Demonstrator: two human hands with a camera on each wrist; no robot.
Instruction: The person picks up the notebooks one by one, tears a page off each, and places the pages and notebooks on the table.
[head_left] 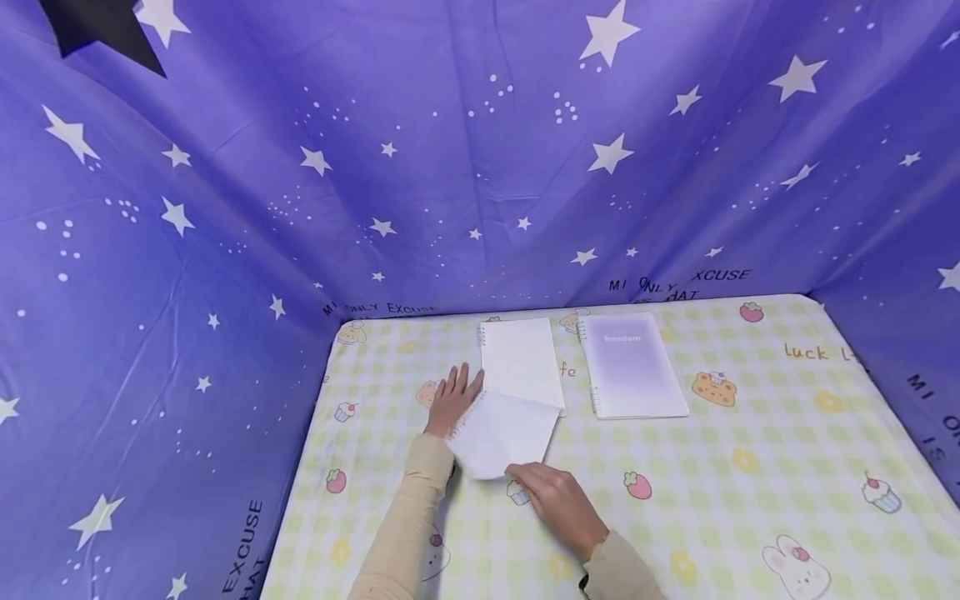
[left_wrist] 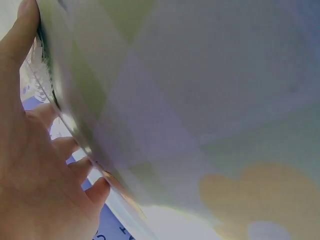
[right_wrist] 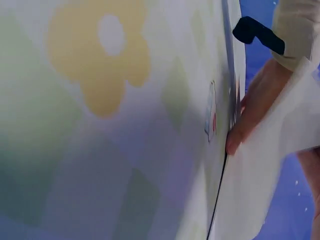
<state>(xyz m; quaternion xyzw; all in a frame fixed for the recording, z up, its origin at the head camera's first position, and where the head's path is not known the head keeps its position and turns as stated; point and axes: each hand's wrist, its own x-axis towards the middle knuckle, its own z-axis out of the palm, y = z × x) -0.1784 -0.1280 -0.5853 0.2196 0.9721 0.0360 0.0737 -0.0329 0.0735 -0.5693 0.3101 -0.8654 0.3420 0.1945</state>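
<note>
A spiral notebook lies open at a lined page [head_left: 519, 358] near the back middle of the table. Over its lower part slants a white paper sheet [head_left: 504, 435] with a ragged left edge; whether it is still joined to the coil I cannot tell. My right hand [head_left: 558, 504] pinches the sheet's lower edge. My left hand [head_left: 452, 402] rests with fingers spread at the notebook's left side, touching its edge. The left wrist view shows the spread left-hand fingers [left_wrist: 70, 150] against the table surface. In the right wrist view, the sheet [right_wrist: 257, 185] hangs blurred between both hands.
A purple spiral notebook [head_left: 633, 367] marked "freedom" lies closed to the right of the open one. The table carries a checked cloth [head_left: 780, 500] printed with cartoons. Purple star-printed curtains [head_left: 480, 167] stand behind and at both sides.
</note>
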